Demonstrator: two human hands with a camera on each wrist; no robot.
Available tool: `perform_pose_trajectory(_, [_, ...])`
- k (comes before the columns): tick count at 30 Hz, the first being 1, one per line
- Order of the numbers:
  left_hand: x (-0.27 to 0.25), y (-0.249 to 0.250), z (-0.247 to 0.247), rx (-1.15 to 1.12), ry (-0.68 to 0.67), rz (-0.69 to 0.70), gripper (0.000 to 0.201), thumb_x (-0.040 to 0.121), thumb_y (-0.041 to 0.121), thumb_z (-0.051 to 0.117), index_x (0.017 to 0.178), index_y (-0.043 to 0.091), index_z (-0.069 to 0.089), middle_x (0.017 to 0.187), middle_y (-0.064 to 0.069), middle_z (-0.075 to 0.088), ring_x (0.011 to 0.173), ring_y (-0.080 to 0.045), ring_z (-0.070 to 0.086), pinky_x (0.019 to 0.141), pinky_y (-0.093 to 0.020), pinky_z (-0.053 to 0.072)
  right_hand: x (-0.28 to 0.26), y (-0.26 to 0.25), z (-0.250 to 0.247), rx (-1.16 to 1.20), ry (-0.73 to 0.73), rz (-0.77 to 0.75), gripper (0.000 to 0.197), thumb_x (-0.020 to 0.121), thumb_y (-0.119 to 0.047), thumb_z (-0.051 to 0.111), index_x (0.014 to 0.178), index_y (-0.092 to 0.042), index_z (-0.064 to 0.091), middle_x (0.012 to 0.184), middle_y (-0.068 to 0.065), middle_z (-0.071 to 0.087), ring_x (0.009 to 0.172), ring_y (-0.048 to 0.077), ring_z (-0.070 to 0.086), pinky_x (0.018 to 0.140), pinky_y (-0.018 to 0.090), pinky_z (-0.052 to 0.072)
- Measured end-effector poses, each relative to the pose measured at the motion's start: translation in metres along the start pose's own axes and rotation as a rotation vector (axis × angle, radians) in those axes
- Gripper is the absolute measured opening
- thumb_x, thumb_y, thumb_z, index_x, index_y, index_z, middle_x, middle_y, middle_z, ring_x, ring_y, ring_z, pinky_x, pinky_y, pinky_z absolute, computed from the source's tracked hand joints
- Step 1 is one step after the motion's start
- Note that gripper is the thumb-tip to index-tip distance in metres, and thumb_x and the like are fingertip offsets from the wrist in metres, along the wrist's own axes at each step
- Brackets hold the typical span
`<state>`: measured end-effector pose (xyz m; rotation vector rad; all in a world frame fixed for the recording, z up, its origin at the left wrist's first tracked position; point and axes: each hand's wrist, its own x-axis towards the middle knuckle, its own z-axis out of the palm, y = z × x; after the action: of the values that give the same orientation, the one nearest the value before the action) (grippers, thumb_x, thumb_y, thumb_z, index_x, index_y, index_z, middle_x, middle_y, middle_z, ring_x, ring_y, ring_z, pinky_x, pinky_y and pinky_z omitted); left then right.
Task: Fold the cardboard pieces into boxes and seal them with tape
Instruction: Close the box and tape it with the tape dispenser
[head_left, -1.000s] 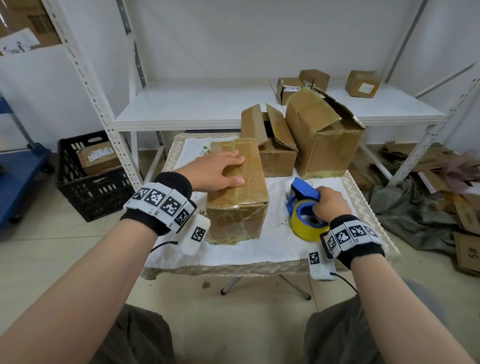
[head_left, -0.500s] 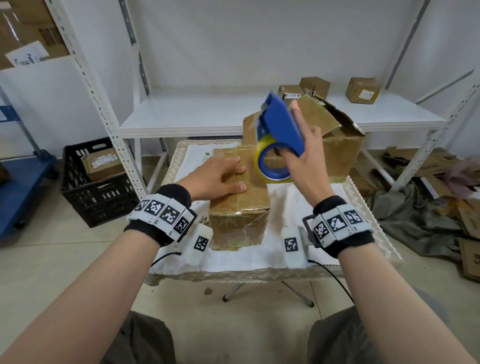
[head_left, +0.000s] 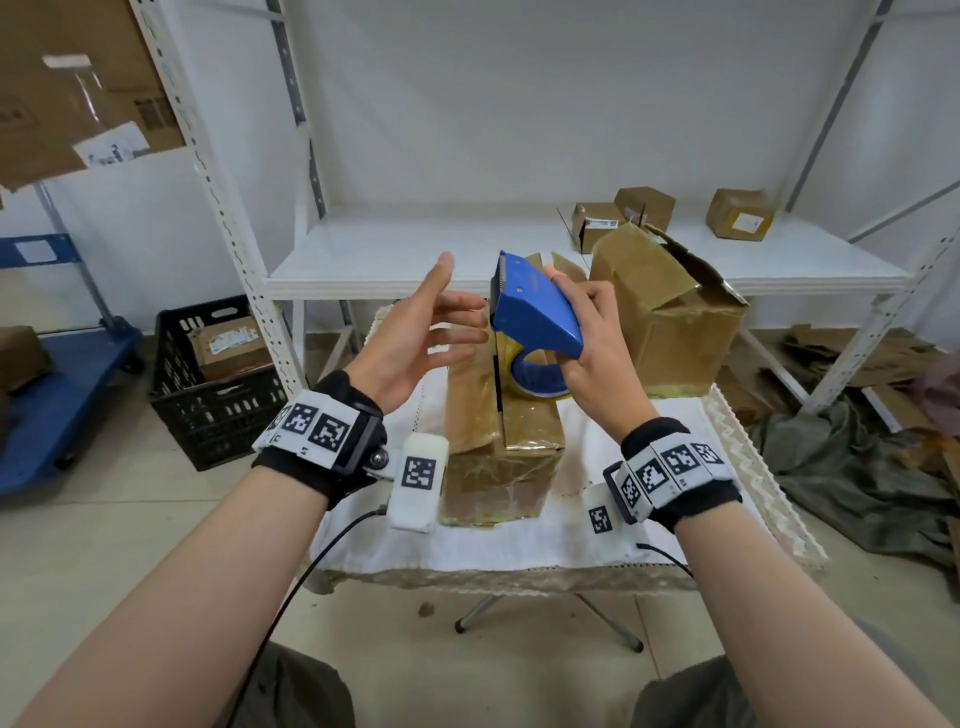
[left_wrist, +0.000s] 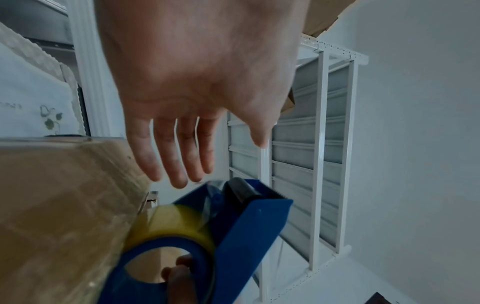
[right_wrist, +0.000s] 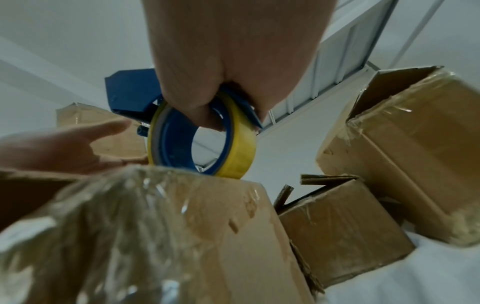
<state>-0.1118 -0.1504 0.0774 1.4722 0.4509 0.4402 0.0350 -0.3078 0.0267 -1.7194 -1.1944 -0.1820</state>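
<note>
Sealing step, dispenser readied. The right hand (head_left: 597, 332) grips the blue tape dispenser (head_left: 535, 306), now lifted off the surface (head_left: 519, 540) where it lay near the right edge a second ago, and holds it in the air above the far end of the closed box (head_left: 501, 431). One finger hooks through the core of the yellow tape roll (right_wrist: 233, 154), as the right wrist view shows. The left hand (head_left: 415, 338), which had been pressing down on the top of the box, has come off it; it hovers open, fingers straight, fingertips (left_wrist: 179, 181) just beside the toothed cutter end of the dispenser without touching it. The box stands unheld near the middle of the surface, its top flaps shut and its sides glossy with film already applied. Two further boxes (head_left: 670, 317) with raised flaps stand at the far right corner. Judged from this arrangement, the left hand is about to draw out the free end of the tape; the top seam is not yet taped in this pass, and the unrestrained flaps may spring up meanwhile.
</note>
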Motion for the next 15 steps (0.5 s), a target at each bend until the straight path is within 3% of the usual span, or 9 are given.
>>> perform_pose_trajectory(2, [-0.0005,0.0021,0.0026,-0.041,0.028,0.010,0.057,0.094,0.057,0.059,0.117,0.005,0.068,0.100,-0.008,0.069,0.092,-0.021,0.070,0.088,-0.035,0.060,0.0001,0.0003,-0.0006,0.002,-0.001,-0.007,0.087,0.079,0.022,0.052,0.155,-0.018,0.035,0.123,0.001,0.032,0.111,-0.011,0.038,0.100,0.003,0.030])
perform_pose_trajectory(4, [0.0003,0.0014,0.0047,-0.064,0.050,0.007,0.052,0.093,0.046,0.067,0.123,0.004,0.063,0.106,-0.008,0.065,0.090,-0.019,0.068,0.083,-0.031,0.060,-0.0003,0.0006,-0.0004,0.010,0.001,-0.004,0.087,0.079,0.022,0.052,0.154,-0.018,0.035,0.123,0.001,0.033,0.111,-0.010,0.038,0.100,0.003,0.030])
perform_pose_trajectory(9, [0.0023,-0.0014,0.0045,-0.048,-0.029,-0.125,0.050,0.095,0.036,0.069,0.130,0.003,0.061,0.117,-0.014,0.069,0.075,-0.015,0.066,0.067,-0.022,0.057,-0.0018,-0.0005,-0.0015,0.026,0.009,-0.003,0.087,0.078,0.022,0.050,0.154,-0.017,0.036,0.122,0.003,0.033,0.110,-0.009,0.039,0.099,0.004,0.031])
perform_pose_trajectory(15, [0.0028,-0.0020,0.0015,-0.203,-0.061,-0.196,0.028,0.094,0.022,0.070,0.115,0.004,0.066,0.085,-0.005,0.069,0.070,-0.012,0.062,0.063,-0.019,0.056,-0.0033,-0.0022,-0.0024,0.041,0.008,-0.001,0.085,0.079,0.021,0.052,0.154,-0.014,0.036,0.122,0.002,0.033,0.110,-0.012,0.038,0.099,0.004,0.031])
